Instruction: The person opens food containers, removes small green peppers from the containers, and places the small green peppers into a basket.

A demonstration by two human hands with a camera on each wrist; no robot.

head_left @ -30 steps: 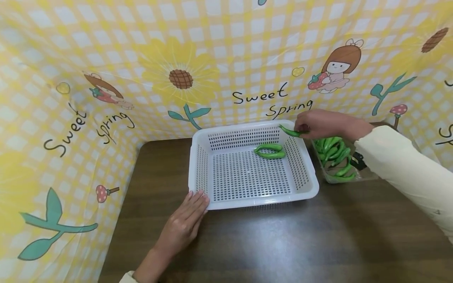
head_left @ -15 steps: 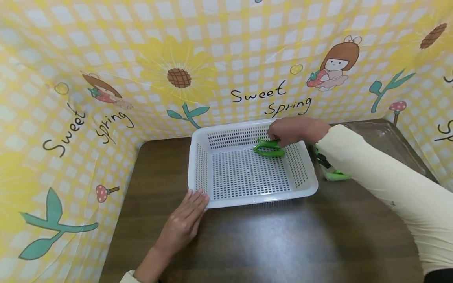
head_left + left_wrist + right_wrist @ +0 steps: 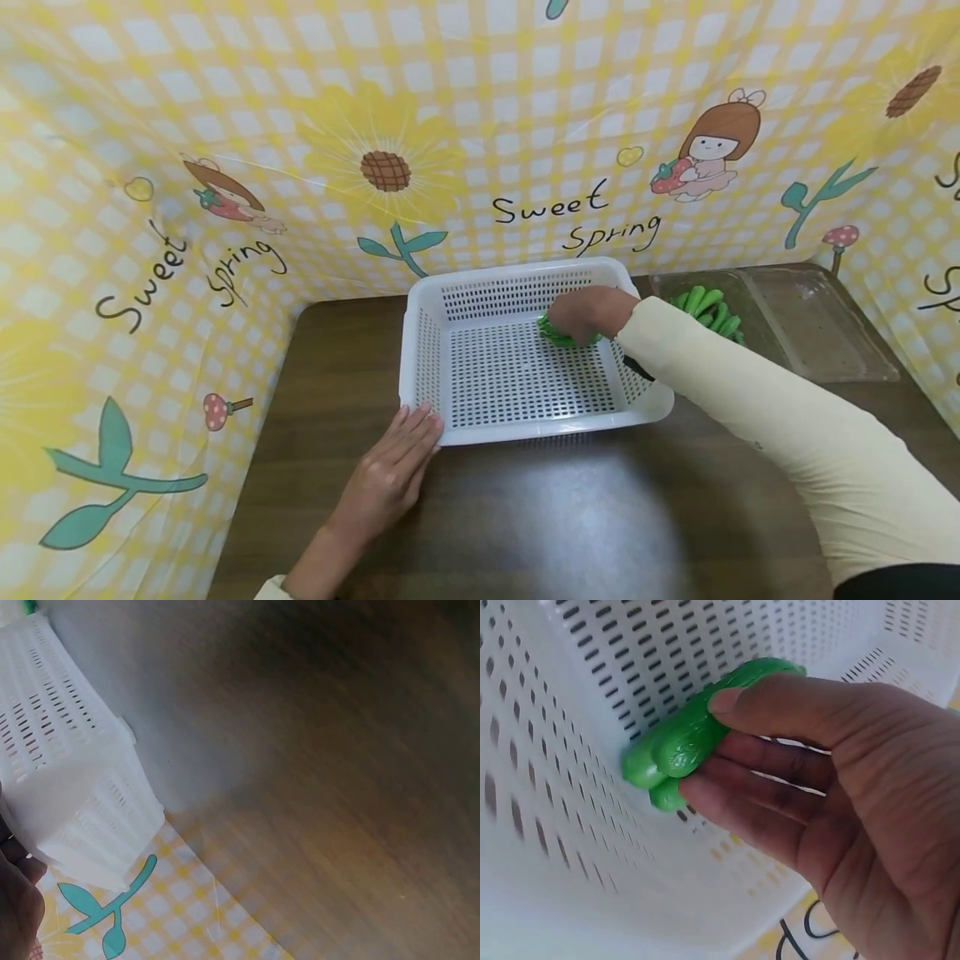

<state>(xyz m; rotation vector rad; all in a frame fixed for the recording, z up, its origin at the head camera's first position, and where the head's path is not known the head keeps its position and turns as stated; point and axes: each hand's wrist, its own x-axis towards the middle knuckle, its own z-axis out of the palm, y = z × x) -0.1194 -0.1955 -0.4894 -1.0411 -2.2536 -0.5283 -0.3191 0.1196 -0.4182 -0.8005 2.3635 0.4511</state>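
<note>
My right hand (image 3: 581, 312) is down inside the white plastic basket (image 3: 525, 432) and pinches a green chili pepper (image 3: 694, 735) between thumb and fingers. In the right wrist view, other peppers (image 3: 641, 761) lie against and beneath it on the slotted floor. From the head view the hand covers most of them. My left hand (image 3: 386, 467) rests its straight fingers on the basket's near left corner; in the left wrist view, only part of that hand (image 3: 19, 900) shows, at the left edge beside the basket wall (image 3: 97, 817).
Right of the basket, a clear plastic tray (image 3: 776, 321) has a pile of green chili peppers (image 3: 708, 310) in its left part. My right sleeve (image 3: 750, 417) hides some of it. Behind the brown table (image 3: 510, 517) hangs a yellow checked cloth (image 3: 480, 100).
My right hand has carried the pepper left over the basket's right rim and down to the peppers inside. My left hand has stayed on the corner.
</note>
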